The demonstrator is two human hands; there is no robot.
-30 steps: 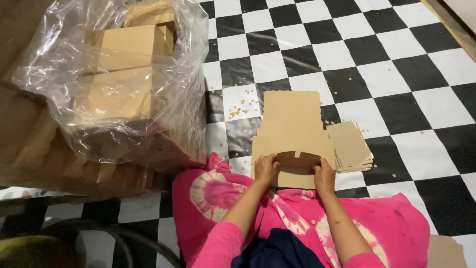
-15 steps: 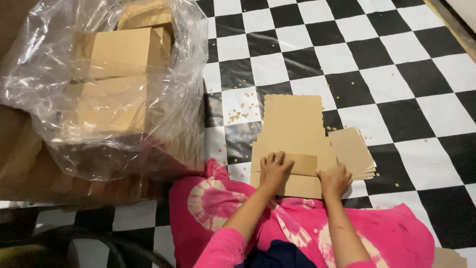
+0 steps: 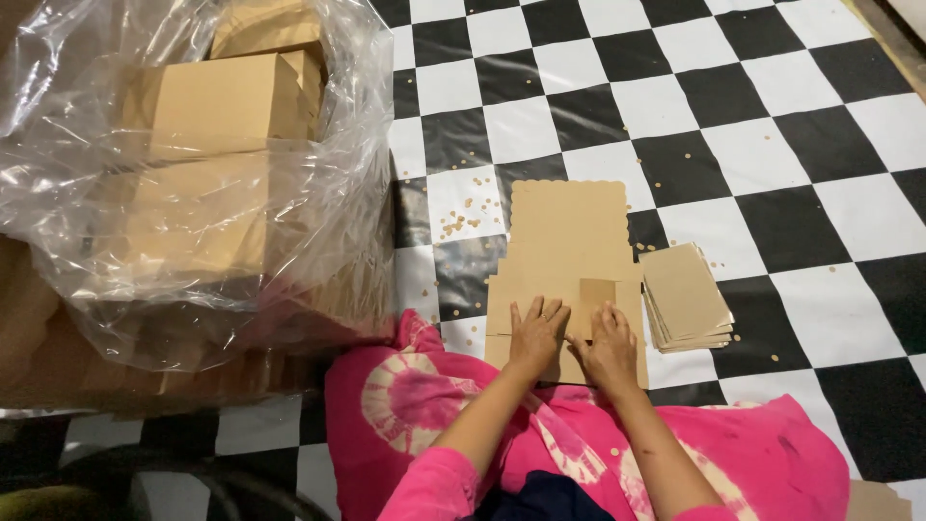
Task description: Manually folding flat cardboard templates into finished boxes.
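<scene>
A flat brown die-cut cardboard blank point(image 3: 567, 241) lies on the black-and-white checkered floor in front of my knees. My left hand point(image 3: 536, 338) presses flat on its near part, fingers spread. My right hand point(image 3: 608, 347) lies flat beside it on the same blank, just below a small folded flap point(image 3: 598, 292). Neither hand grips anything. A small stack of brown cardboard pieces point(image 3: 685, 297) sits on the floor just right of the blank, apart from my hands.
A big clear plastic bag point(image 3: 193, 174) holding folded brown boxes point(image 3: 222, 101) stands at the left, on flat cardboard sheets point(image 3: 39, 357). Small cardboard crumbs point(image 3: 458, 222) dot the floor. My pink tie-dye garment point(image 3: 579, 444) covers my lap.
Both hands moved from holding the near flap raised to pressing it down flat on the blank. The view has shifted slightly.
</scene>
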